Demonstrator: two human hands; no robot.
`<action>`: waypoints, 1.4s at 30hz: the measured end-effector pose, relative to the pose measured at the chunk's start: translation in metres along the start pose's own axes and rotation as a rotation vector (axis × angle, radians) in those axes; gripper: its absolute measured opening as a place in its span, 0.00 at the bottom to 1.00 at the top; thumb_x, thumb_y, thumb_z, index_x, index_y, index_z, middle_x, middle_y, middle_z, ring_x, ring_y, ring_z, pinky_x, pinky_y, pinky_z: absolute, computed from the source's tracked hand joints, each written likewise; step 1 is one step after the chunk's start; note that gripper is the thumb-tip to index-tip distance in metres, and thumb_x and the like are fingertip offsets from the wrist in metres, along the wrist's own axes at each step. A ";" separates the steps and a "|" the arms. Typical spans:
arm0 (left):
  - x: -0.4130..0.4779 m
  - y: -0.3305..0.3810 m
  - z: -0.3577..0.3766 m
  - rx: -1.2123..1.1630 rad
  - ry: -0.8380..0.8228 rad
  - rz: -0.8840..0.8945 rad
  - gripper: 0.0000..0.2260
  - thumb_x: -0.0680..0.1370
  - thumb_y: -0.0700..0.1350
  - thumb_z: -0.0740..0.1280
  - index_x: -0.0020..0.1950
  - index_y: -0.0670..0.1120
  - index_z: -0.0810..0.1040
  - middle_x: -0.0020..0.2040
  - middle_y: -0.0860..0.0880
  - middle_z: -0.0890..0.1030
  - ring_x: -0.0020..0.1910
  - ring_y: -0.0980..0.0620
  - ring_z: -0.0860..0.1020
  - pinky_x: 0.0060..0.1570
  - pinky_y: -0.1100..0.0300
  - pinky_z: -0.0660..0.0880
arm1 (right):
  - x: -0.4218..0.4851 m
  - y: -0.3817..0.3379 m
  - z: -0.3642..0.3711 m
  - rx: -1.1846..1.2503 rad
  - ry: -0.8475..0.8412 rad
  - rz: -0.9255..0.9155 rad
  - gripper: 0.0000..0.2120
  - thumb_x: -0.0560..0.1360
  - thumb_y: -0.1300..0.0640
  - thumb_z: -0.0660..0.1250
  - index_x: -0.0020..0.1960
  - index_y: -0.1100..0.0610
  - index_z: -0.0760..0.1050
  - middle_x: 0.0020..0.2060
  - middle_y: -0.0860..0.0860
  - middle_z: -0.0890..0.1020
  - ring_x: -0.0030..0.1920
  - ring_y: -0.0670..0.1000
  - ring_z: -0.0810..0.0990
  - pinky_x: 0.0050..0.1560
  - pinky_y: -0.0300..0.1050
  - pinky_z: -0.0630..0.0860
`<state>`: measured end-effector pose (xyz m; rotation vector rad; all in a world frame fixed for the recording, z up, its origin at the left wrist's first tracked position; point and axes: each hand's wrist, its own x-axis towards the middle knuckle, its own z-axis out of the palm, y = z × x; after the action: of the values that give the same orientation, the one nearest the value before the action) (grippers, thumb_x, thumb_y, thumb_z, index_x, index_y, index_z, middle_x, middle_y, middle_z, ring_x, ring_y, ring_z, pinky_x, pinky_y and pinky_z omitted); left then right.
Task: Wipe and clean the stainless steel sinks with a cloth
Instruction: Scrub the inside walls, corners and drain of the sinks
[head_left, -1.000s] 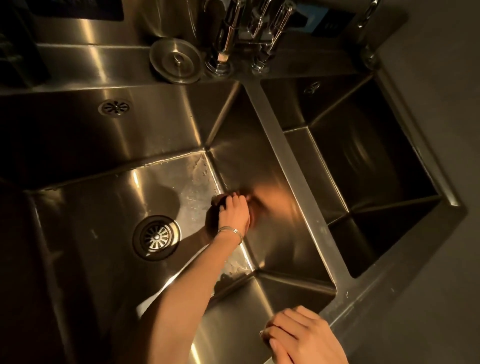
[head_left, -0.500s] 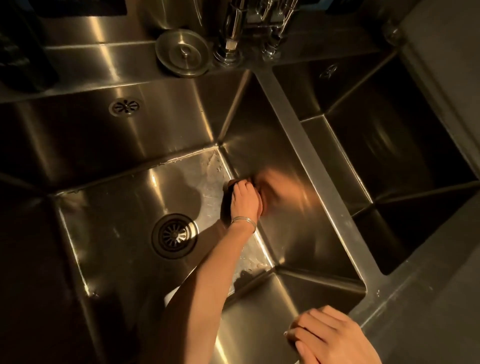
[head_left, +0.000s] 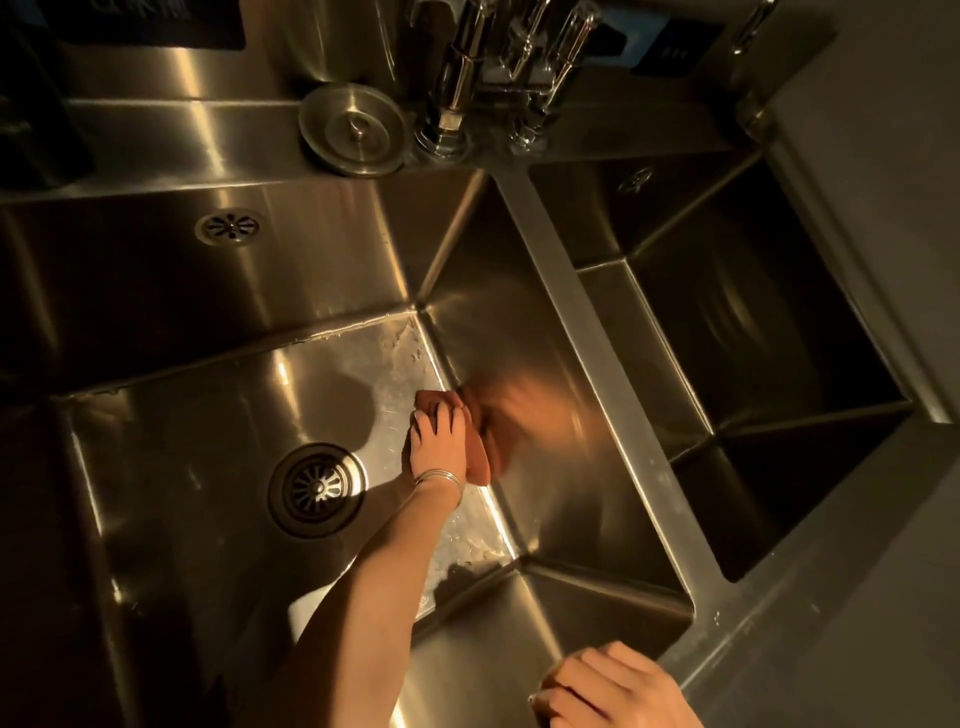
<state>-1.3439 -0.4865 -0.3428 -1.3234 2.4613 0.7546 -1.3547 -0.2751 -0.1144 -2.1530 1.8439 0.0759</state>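
Little has shifted in the left sink (head_left: 171, 467): the left hand (head_left: 439, 441) still presses flat on the cloth (head_left: 477, 460) at the floor's right seam, cloth lying near-to-far along the wall. The right hand (head_left: 613, 686) rests loosely curled at the near rim.

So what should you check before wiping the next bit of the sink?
1. Cloth under the hand: ok. The left hand presses the cloth where the left basin floor meets its right wall.
2. Drain uncovered: ok. The drain strainer is open and apart from the cloth.
3. Floor free of marks: not ok. Pale spots lie along the right edge of the floor, towards the front corner.
4. Right basin clean: cannot tell, it is too dark.
5. Other hand out of the way: ok. The right hand rests at the front rim, away from the cloth.
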 end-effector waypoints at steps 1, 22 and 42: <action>0.001 -0.001 -0.002 0.023 0.011 0.017 0.21 0.82 0.39 0.48 0.76 0.45 0.51 0.75 0.42 0.57 0.72 0.36 0.56 0.71 0.45 0.55 | 0.001 -0.001 -0.001 -0.026 -0.010 0.023 0.27 0.83 0.51 0.46 0.32 0.44 0.77 0.32 0.36 0.76 0.33 0.35 0.75 0.39 0.29 0.70; -0.015 0.023 -0.108 -0.256 0.549 0.013 0.22 0.73 0.36 0.61 0.68 0.42 0.68 0.67 0.43 0.71 0.62 0.42 0.71 0.55 0.50 0.75 | 0.141 0.138 -0.075 -0.266 -0.337 -0.641 0.16 0.77 0.48 0.55 0.39 0.53 0.78 0.35 0.47 0.81 0.35 0.50 0.78 0.39 0.41 0.73; -0.024 0.042 -0.161 -0.524 0.516 0.030 0.35 0.71 0.36 0.67 0.75 0.45 0.56 0.75 0.49 0.58 0.73 0.48 0.56 0.70 0.53 0.62 | 0.142 0.141 -0.077 -0.249 -0.321 -0.692 0.14 0.73 0.48 0.59 0.34 0.50 0.77 0.28 0.45 0.79 0.29 0.46 0.75 0.36 0.37 0.69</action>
<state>-1.3610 -0.5386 -0.1840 -1.8638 2.7835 1.2654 -1.4794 -0.4488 -0.1019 -2.6347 0.8924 0.4804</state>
